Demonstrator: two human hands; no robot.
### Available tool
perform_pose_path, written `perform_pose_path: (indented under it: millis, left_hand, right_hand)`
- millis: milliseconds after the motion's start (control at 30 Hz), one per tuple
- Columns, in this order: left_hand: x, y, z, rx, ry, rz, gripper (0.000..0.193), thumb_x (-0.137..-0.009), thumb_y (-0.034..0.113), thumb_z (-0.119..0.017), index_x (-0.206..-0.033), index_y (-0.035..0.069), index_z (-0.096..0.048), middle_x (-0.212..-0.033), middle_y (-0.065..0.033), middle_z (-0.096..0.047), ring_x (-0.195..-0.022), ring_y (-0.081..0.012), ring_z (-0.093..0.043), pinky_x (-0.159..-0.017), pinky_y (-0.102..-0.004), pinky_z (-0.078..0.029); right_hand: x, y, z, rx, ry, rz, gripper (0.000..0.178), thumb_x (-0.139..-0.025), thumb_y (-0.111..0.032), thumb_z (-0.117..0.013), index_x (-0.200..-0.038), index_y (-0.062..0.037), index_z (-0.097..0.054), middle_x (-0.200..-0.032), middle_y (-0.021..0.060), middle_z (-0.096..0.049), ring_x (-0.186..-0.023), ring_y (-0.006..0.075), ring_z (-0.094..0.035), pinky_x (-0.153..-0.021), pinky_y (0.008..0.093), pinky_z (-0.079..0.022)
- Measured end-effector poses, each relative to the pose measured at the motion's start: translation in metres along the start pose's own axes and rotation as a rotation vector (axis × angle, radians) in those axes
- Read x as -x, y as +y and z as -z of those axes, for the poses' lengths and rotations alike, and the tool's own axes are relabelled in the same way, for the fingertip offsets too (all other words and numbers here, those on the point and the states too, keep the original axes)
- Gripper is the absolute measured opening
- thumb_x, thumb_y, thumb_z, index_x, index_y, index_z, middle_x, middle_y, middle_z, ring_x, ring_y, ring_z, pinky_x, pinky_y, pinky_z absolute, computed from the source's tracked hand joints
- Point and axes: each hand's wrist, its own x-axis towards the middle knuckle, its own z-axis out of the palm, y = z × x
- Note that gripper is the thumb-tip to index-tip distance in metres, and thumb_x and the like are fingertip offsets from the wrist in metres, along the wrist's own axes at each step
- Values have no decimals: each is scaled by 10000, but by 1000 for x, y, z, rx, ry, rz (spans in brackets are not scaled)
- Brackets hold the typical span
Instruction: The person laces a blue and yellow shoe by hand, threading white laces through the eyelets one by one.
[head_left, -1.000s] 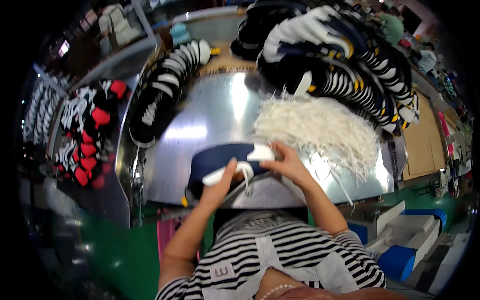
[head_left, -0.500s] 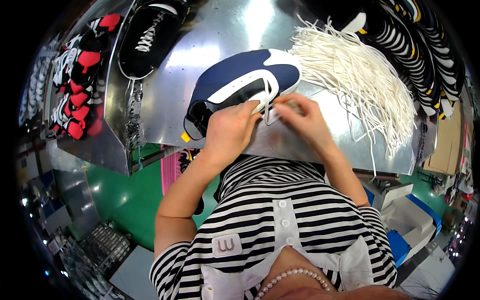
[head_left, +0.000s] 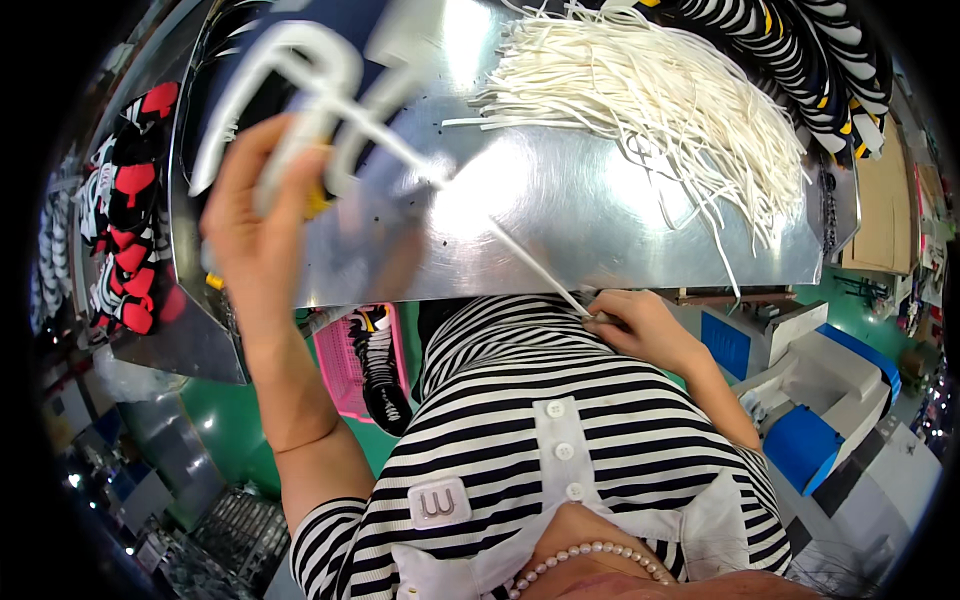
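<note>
My left hand (head_left: 262, 215) is closed on a navy shoe upper (head_left: 345, 30) with a white eyelet strip, raised over the left part of the metal table and blurred by motion. From the upper a white shoelace (head_left: 535, 262) runs taut, down and to the right across the table's near edge. Its far end sits pinched in the fingers of my right hand (head_left: 648, 328), low in front of my striped shirt. Blur hides how the lace passes through the eyelets.
A heap of loose white laces (head_left: 650, 90) lies on the metal table (head_left: 400, 270). Stacked dark uppers (head_left: 790, 60) stand back right, red-and-black uppers (head_left: 130, 185) at left. Below are a pink basket (head_left: 330, 350) holding striped uppers and a grey-and-blue box (head_left: 805, 440).
My left hand has lifted the upper off the table, up and to the left. My right hand has moved down toward my waist, drawing the lace out long and straight.
</note>
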Motion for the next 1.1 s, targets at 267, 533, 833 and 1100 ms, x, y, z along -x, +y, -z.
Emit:
perform_pose_path:
  millis: [267,533,833,1100]
  left_hand:
    - [40,-40,-64,-310,-645,-29,281,-863,244,-697,-1081,72,-654,-794,-180,-673,-758,-359,-660,-688,-438,-502]
    - [37,-9,-67,-411,-509,-285,265,-896,192,-662,-1067,-11,-661,-916,-156,-685,-789,-340,-659,-699,-406,-514]
    - [26,-16,-96,-453,-524,-42,270,-904,288,-664,-812,35,-677,-638,-141,-605,-560,-329,-583,-545,-404,-445]
    - [25,-25,-100,-501,-456,-148,255,-899,250,-675,-761,39,-639,-626,-137,-588,-544,-322,-567,-519,-403,-427]
  right_hand:
    - [-67,-40,10,-478,414,123,144,-897,-94,-685,-1005,1,-689,-875,30,-689,-799,76,-610,-723,211,-471]
    - [-143,-38,12,-405,448,292,171,-872,-172,-692,-996,-57,-666,-788,81,-690,-643,171,-612,-618,294,-482]
    - [-149,-36,13,-386,574,171,259,-953,-155,-628,-1166,-27,-554,-1025,89,-673,-918,122,-632,-810,254,-492]
    - [-102,-18,-6,-307,363,162,197,-934,-224,-611,-967,-32,-583,-824,173,-699,-756,367,-670,-681,428,-505]
